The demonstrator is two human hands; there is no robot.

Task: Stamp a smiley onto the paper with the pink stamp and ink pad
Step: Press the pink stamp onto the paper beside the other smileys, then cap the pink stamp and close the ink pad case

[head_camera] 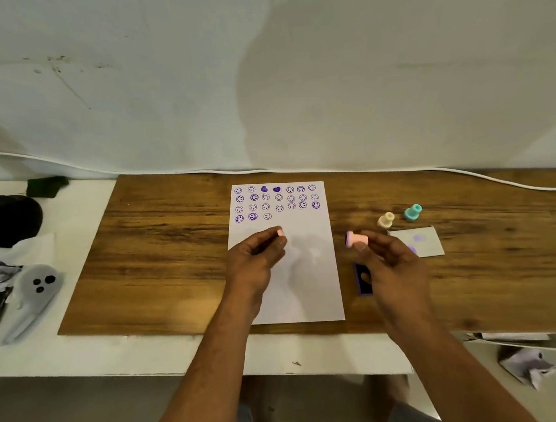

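- The right hand (385,262) grips the pink stamp (357,238) between thumb and fingers; the stamp lies on its side in the air, its wide end pointing toward the left hand.
- The left hand (257,257) pinches a small pink cap (280,233) at its fingertips, above the middle of the paper (309,291).
- The paper lies flat on the wooden board (160,253) under the left hand; rows of purple smileys (277,201) fill its far part, beyond the fingers.
- The ink pad (363,279) lies on the board just below the right hand, partly hidden by it, beside the paper's right edge.
- Beyond the right hand stand a cream stamp (386,220) and a teal stamp (413,212); a small card (426,237) lies next to the knuckles.
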